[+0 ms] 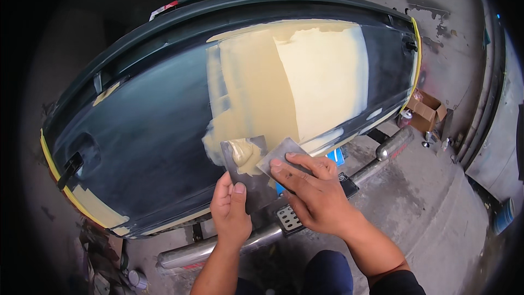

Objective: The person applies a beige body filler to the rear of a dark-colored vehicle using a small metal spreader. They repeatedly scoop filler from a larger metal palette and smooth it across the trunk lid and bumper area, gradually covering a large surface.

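Head view: left hand (230, 207) pinches a dark metal plate (246, 172) loaded with yellow filler (244, 153), thumb on its face. Right hand (314, 194), at its 3 o'clock, grips a smaller metal spreader (284, 155), fingers flat along it; the blade edges overlap. At 12 o'clock a dark car panel (147, 131) carries a broad cream filler patch (300, 82). A chrome side step bar (218, 248) runs below, closing off room. Cardboard box (426, 109) sits at 2 o'clock on the concrete floor (436, 213).

Grey concrete floor (436, 229); open cardboard box (427, 110) and small cans (431, 141) on it.
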`<action>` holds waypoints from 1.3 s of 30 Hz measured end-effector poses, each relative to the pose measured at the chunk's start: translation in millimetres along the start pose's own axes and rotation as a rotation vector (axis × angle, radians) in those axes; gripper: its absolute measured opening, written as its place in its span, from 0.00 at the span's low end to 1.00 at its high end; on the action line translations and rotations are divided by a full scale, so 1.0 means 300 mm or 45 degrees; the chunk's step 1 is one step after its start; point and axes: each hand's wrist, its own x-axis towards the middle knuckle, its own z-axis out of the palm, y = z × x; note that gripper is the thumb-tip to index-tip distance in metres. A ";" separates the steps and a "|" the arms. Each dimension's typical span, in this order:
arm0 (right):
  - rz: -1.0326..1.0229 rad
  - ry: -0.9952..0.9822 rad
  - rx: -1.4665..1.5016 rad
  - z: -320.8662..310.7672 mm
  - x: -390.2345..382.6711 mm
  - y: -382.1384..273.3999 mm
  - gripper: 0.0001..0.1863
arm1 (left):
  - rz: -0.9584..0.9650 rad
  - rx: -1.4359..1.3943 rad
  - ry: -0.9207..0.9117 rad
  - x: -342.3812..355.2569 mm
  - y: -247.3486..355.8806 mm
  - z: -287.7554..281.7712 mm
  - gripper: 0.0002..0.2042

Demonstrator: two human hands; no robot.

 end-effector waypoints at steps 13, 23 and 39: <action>0.197 -0.059 0.107 -0.067 0.031 0.101 0.30 | 0.583 0.978 0.177 0.046 0.044 -0.100 0.18; 0.270 0.024 -0.341 -0.237 0.507 0.318 0.26 | 0.503 0.182 0.282 0.238 0.066 -0.388 0.19; 0.346 -0.124 -0.370 -0.182 0.634 0.291 0.28 | 0.479 0.217 0.228 0.226 0.064 -0.415 0.18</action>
